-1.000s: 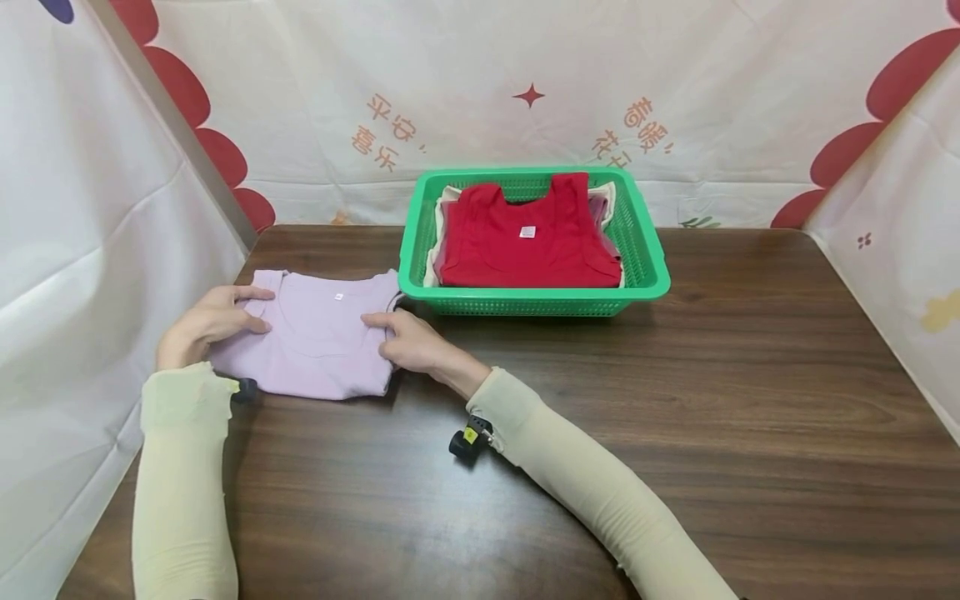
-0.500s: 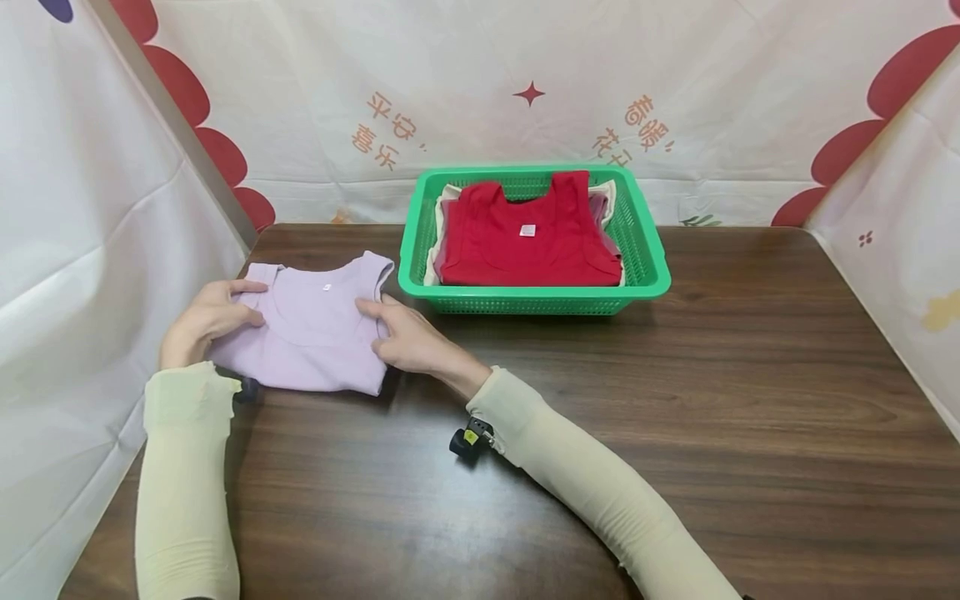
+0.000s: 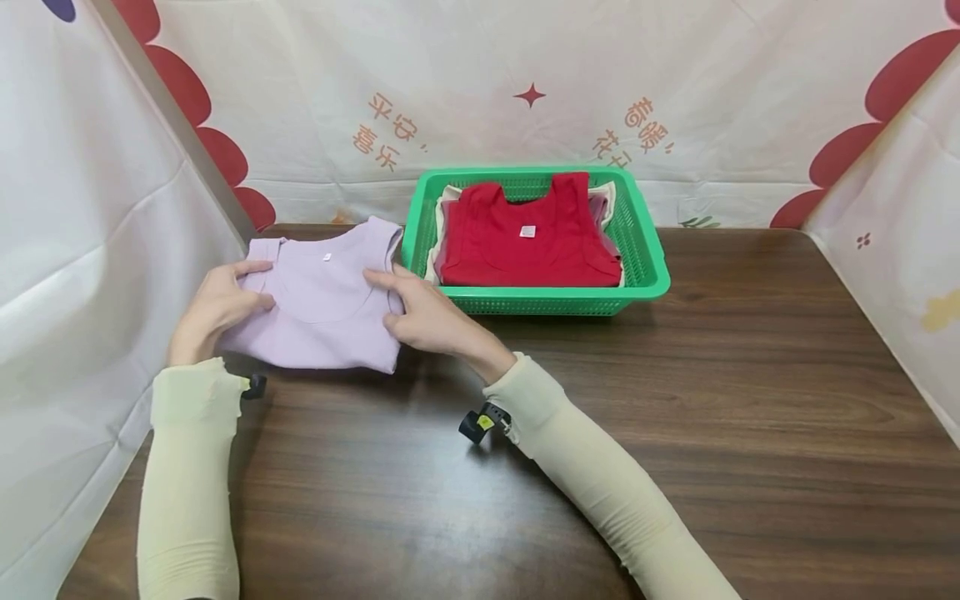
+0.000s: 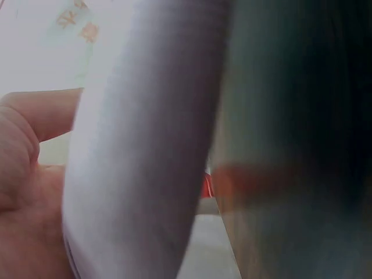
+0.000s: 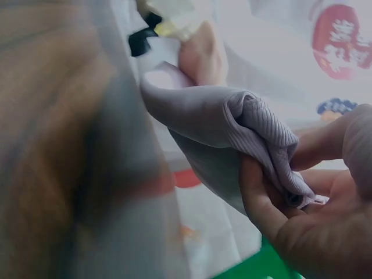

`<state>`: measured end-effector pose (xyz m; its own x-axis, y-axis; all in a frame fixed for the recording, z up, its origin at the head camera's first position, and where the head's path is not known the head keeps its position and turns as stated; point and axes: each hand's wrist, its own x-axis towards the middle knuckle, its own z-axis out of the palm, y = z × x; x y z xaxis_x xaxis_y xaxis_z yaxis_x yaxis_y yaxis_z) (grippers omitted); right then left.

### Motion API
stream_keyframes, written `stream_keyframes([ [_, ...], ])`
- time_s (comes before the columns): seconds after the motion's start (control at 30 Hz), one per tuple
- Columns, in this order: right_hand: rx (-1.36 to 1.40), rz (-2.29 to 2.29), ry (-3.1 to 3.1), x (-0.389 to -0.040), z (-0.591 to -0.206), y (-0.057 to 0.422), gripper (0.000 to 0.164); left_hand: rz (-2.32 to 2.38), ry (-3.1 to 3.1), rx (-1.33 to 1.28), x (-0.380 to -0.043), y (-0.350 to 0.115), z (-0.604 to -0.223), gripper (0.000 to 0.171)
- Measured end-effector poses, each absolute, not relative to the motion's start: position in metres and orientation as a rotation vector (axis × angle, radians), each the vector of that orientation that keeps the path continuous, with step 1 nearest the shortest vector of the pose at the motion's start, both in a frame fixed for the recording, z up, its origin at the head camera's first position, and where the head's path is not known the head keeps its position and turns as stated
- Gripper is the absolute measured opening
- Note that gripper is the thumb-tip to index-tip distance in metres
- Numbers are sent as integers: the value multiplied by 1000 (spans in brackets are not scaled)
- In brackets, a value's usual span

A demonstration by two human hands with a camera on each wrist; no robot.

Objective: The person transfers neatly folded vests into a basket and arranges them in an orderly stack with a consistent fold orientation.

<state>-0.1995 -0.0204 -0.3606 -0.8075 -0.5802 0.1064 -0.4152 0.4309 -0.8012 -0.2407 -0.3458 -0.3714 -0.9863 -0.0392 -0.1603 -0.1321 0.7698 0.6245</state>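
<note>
A folded lilac tank top with a small white neck label is held up off the table by both hands, left of the basket. My left hand grips its left side, thumb and index finger on top, other fingers hidden beneath. On the opposite side my right hand pinches the folded edge; in the right wrist view, fingers curl under the ribbed layers of the tank top. Up close in the left wrist view, the rounded fold of the tank top covers most of that hand.
A green plastic basket stands at the back of the brown wooden table. Inside it a folded red tank top lies on top of purple and cream garments. White printed curtains rise behind and at both sides.
Both hands have raised the lilac tank top from the table and moved it away from the body, up in the head view. It now overlaps the basket's left edge. The basket has not moved.
</note>
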Motion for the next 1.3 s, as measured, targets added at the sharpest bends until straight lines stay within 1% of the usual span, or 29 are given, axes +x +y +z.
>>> stream_keyframes([
  [0.27,-911,-1353,2492,-214,-345,8,71,1143,2900,-34,-242,-329,-369,68],
  [0.53,-869,-1541,2387,-226,-333,41,77,1222,2946,72,-243,-305,-363,66],
  [0.8,-778,-1658,2298,-232,-325,78,70,1300,2960,173,-235,-280,-352,68],
  [1.03,-709,-1730,2298,-237,-319,114,64,1310,2959,287,-238,-254,-345,73],
  [1.3,-627,-1815,2306,-241,-318,149,56,1491,2869,352,-244,-224,-341,77],
])
